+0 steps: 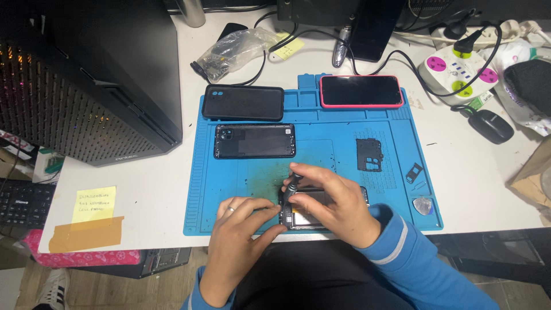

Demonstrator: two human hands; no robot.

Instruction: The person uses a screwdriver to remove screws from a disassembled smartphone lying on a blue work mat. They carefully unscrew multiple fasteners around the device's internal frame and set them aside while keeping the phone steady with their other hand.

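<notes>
A person's right hand (333, 198) pinches a slim black screwdriver-like tool (291, 185) between thumb and fingertips, its tip pointing down into an opened black smartphone with its back cover removed (298, 213). The left hand (244, 221), with a ring on one finger, rests flat-fingered on the phone's left end, its fingers together and pressing the phone down rather than wrapped around it. The phone lies at the near edge of a blue rubber repair mat (344, 120), mostly hidden under both hands.

The opened phone looks light, thin and stiff, but fragile: the exposed inner parts would likely suffer from pressure, so it seems best held by its outer frame edges. The tool looks light and rigid, suited to a fingertip grip near its upper end.

Further out on the mat lie a detached black phone back cover with camera cut-outs (255, 141), a black protective phone case (243, 103), a phone in a pink case lying screen up (361, 91), a small black inner plate (369, 154) and a pale triangular pick (423, 205). The mat sits on a white tabletop (155, 183), beside a black computer tower (86, 80), a white power strip (459, 66) and a yellow sticky note (93, 204).
</notes>
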